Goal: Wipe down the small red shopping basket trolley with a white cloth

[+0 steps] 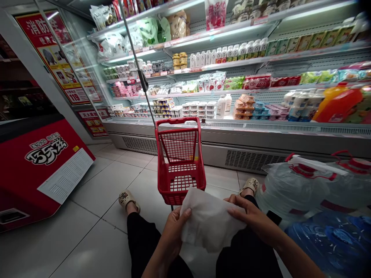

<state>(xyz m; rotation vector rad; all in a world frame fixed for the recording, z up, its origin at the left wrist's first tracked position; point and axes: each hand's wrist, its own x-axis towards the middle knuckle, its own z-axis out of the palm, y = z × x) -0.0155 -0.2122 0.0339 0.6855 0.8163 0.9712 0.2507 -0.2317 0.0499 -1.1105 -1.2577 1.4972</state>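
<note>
A white, thin wipe or tissue point(211, 220) is spread between my two hands, above my lap. My left hand point(174, 227) pinches its left edge, the thumb lying on top. At the upper right edge, my right hand point(246, 212) grips it between thumb and fingers. The lower side of the sheet hangs loose and slightly crumpled. Just beyond it stands a red plastic shopping basket point(181, 164) with a raised handle, upright on the tiled floor between my feet.
A refrigerated display case point(214, 143) with shelves of bottles, cups and packs runs across the back. Large water jugs point(292, 189) and a blue water bottle point(333, 239) stand close on the right. A red freezer point(43, 166) is at left, beside the tiled floor point(87, 231).
</note>
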